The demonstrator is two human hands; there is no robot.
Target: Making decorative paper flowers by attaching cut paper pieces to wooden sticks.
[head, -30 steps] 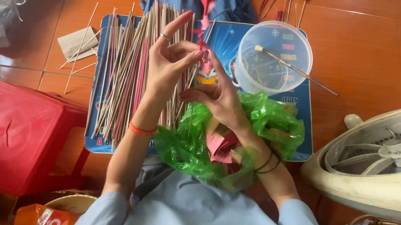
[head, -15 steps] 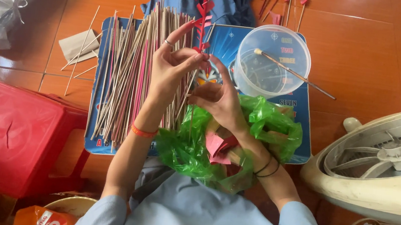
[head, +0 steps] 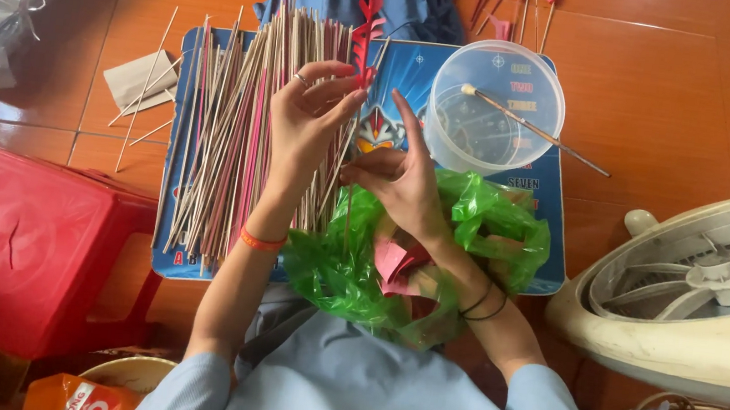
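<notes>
While both hands sit over the blue board (head: 194, 259), the left hand (head: 305, 125) pinches one thin stick wrapped with red paper strip (head: 367, 22) near its top, and the right hand (head: 400, 181) grips it lower down, fingers half curled, index finger up. That's one wrapped stick held upright, tip past the board's far edge. Beside it lies a big loose heap of bamboo sticks (head: 226, 134), too many to count, some pink-tinted. One crinkly green plastic bag (head: 348, 272) of red paper scraps sits under the right wrist. One clear round tub (head: 495, 110) has one brush stick across it. Red plastic stool (head: 12, 247) and cream fan (head: 702, 298) crowd the sides.
</notes>
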